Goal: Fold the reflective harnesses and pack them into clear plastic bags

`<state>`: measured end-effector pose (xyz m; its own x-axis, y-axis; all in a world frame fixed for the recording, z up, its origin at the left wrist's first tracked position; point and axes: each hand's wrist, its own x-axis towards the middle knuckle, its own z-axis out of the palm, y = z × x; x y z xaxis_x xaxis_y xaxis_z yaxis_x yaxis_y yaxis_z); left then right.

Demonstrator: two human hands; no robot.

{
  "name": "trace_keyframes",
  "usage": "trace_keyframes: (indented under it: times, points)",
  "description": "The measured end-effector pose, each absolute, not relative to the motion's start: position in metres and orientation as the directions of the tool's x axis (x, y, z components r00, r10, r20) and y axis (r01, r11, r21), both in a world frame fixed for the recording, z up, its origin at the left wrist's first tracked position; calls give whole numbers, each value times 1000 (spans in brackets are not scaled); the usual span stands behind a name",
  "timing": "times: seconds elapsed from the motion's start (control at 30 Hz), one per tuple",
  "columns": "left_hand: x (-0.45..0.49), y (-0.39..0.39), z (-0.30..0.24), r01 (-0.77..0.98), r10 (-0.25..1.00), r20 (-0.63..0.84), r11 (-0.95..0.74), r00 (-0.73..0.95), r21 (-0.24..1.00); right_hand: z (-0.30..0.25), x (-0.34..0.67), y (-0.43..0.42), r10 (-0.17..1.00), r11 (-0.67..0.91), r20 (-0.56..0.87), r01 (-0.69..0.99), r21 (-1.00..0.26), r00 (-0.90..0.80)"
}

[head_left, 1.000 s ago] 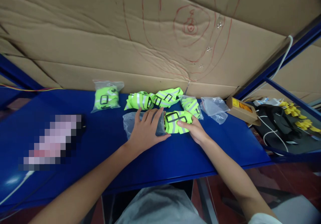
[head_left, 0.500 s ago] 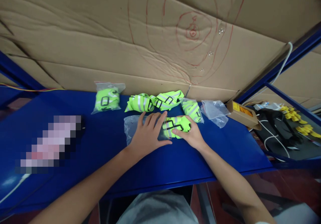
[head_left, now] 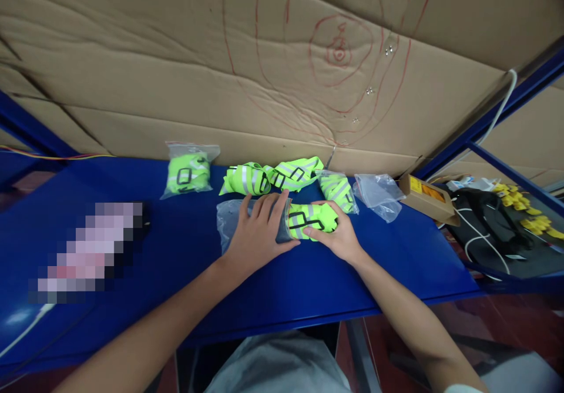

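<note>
Bags come first in my head view: one clear bag [head_left: 227,222] lies on the blue table [head_left: 282,290] under my left grip [head_left: 255,228], its mouth facing right. That grip's fingers are spread over it, thumb well apart; I cannot tell whether they pinch the plastic. My right grip [head_left: 341,237] is closed around a folded green bundle [head_left: 311,219]. It sits between my two grips at the bag's mouth, long axis running left to right, left end toward the bag, black buckles [head_left: 298,221] upward; how far in it reaches, I cannot make out. Behind, a left-hand pouch [head_left: 188,173] and a right-hand pouch [head_left: 337,190] each hold green material, and a cardboard box [head_left: 427,202] holds something orange
</note>
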<state>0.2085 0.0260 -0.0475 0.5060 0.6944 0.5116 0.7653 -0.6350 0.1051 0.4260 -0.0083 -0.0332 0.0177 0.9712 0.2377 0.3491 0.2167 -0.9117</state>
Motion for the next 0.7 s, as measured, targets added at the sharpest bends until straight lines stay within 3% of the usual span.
trace_keyframes:
  times: [0.4,0.7]
  points:
    - [208,27,-57,685,640,530,-714,557,143,-30,428,-7,982,191,182,247,-950,-56]
    - [214,27,-61,694,645,494,-712,583,110,-40,421,-2,999,-42,-39,83,-996,34]
